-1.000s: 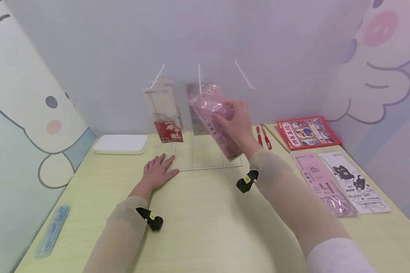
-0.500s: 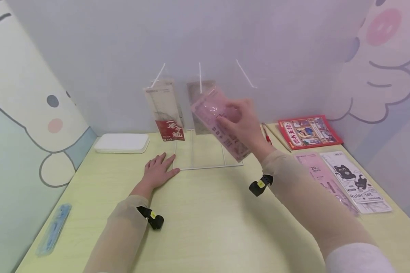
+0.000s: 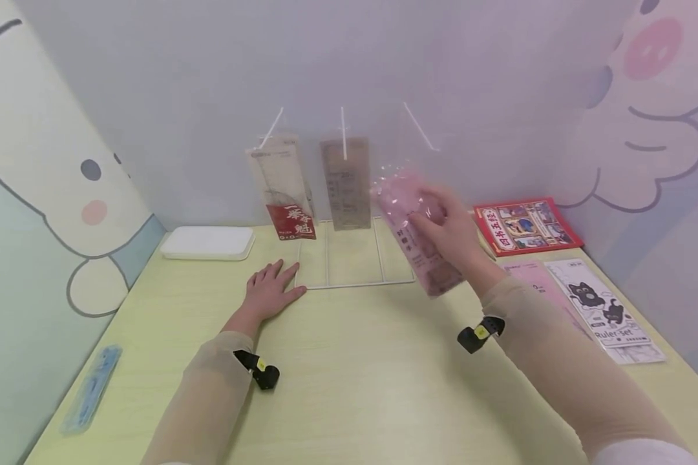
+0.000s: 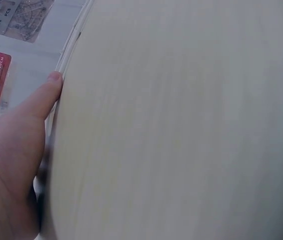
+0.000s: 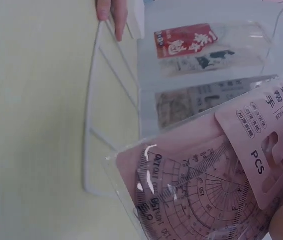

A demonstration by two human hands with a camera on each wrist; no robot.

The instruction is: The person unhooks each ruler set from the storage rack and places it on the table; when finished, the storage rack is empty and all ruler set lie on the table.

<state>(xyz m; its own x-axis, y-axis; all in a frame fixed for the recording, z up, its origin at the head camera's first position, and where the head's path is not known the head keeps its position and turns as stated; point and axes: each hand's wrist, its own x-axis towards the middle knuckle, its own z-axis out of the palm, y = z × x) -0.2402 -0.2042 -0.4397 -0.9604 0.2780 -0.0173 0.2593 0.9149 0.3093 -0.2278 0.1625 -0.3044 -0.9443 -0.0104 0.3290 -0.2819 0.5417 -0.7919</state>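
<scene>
Showing only wrist-side: pink ruler pack (image 5: pixel 216 195) apparently holds a protractor.

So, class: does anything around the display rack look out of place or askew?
One thing: the rack's right peg is bare, while the other two hold packs. The right hand holds a pink ruler pack tilted in the air beside it. A blue pack lies alone at the table's far left edge.

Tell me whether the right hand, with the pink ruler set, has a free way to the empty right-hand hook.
Probably yes: the right hand holds the pink ruler set just below the bare right hook, with nothing between them.
</scene>
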